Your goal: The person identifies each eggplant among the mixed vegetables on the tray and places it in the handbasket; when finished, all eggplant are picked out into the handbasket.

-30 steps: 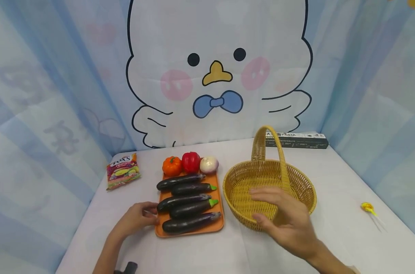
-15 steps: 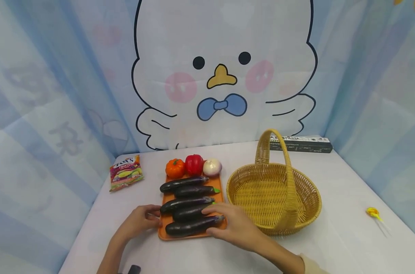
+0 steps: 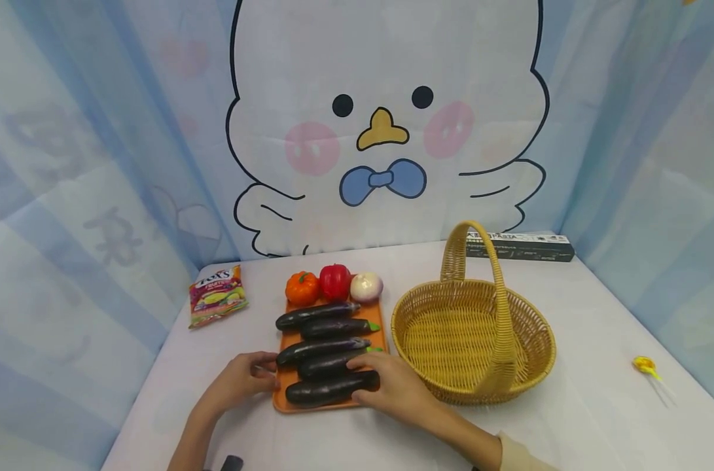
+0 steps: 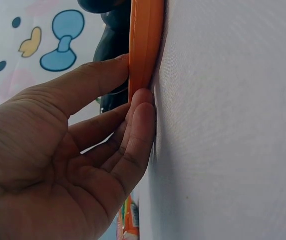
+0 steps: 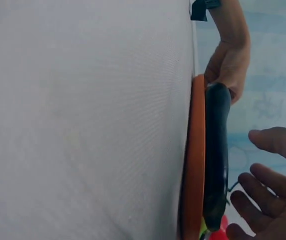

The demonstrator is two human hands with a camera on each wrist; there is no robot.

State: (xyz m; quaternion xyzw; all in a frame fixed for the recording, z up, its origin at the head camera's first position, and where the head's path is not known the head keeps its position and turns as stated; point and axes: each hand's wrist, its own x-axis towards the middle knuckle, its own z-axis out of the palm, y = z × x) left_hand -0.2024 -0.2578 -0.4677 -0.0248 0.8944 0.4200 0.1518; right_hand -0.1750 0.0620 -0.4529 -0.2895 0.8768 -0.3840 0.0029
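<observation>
An orange tray point(image 3: 315, 409) carries several dark eggplants, lying crosswise. My left hand point(image 3: 241, 379) pinches the tray's left edge; in the left wrist view the thumb lies on the tray rim point(image 4: 145, 40) and the other fingers press its outer, lower side. Over the right end of the nearest eggplant point(image 3: 327, 389) is my right hand point(image 3: 394, 386). In the right wrist view that hand point(image 5: 277, 185) has its fingers spread, apart from the eggplant point(image 5: 216, 155). The eggplant's stem end is hidden by the hand in the head view.
Orange pumpkin point(image 3: 302, 288), red pepper point(image 3: 335, 282) and a white-purple onion or turnip point(image 3: 366, 288) sit at the tray's far end. Right of the tray stands a handled wicker basket point(image 3: 533, 327). A candy bag point(image 3: 218, 296), a pasta box point(image 3: 527, 247) and a lollipop point(image 3: 645, 365) lie around.
My right hand has moved left from over the basket to the nearest eggplant, then a little farther along it. The left hand keeps its place at the tray. The view has shifted slightly.
</observation>
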